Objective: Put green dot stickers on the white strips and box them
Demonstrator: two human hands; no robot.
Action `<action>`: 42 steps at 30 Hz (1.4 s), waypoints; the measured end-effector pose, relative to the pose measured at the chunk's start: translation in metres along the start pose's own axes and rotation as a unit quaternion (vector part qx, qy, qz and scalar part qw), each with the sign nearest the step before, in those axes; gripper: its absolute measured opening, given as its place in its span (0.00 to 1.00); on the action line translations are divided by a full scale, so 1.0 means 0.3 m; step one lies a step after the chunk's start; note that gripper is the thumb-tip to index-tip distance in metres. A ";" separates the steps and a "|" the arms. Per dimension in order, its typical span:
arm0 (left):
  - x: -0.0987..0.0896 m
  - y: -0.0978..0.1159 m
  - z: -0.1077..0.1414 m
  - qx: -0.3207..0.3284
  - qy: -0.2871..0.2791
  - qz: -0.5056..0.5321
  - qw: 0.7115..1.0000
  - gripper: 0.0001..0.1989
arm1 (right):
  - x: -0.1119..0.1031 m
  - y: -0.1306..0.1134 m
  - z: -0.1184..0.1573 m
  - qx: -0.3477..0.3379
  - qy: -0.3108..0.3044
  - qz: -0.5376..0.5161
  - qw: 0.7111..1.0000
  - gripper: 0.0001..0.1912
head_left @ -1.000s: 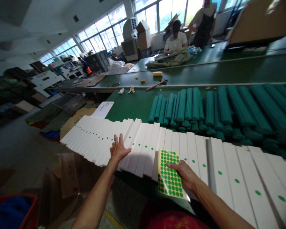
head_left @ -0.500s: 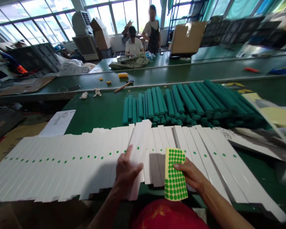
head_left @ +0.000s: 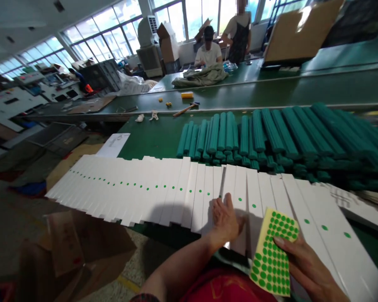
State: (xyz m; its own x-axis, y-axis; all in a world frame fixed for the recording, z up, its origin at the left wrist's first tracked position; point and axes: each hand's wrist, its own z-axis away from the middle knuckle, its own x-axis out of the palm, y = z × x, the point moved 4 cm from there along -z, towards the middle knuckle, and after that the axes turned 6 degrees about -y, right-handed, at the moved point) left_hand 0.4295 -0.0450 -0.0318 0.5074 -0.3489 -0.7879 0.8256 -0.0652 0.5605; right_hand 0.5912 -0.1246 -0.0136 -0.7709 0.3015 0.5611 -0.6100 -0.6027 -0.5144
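My right hand holds a yellow sheet of round green stickers, with the thumb on its front. My left hand lies over the row of long white boxes, its fingers apart and touching them. The index finger stretches forward and the thumb is out to the right. A narrow dark gap shows between boxes just beyond this hand. Most of the visible boxes bear one green dot, forming a line across the row. The box surface under my palm is hidden.
Ribbed green rolls are piled behind the boxes. A printed paper lies at the left. A hammer and a yellow cylinder rest farther back. Two people are beyond the benches, near a large cardboard box. An open carton stands below left.
The view has swung left. The white box my left hand was holding raised is down in the row, and that hand now rests farther right. My right hand still holds the sticker sheet.
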 end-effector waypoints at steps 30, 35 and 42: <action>-0.657 -1.086 0.012 -0.318 0.088 -0.046 0.943 0.24 | 0.606 0.354 -0.507 0.021 -0.034 0.122 0.992 0.14; -0.603 -1.040 0.018 -0.247 0.066 -0.004 0.967 0.28 | 0.571 0.319 -0.455 -0.014 -0.035 0.120 0.992 0.14; -0.538 -0.903 0.006 -0.165 0.022 0.069 0.984 0.21 | 0.481 0.287 -0.320 -0.019 0.005 0.091 0.996 0.14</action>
State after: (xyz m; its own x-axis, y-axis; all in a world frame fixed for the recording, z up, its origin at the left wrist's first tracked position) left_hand 0.1236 0.0273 -0.0561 0.6242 -0.2922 -0.7245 0.7798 0.2889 0.5554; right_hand 0.4098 -0.0622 -0.0393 -0.8711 0.1979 0.4495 -0.4666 -0.6192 -0.6316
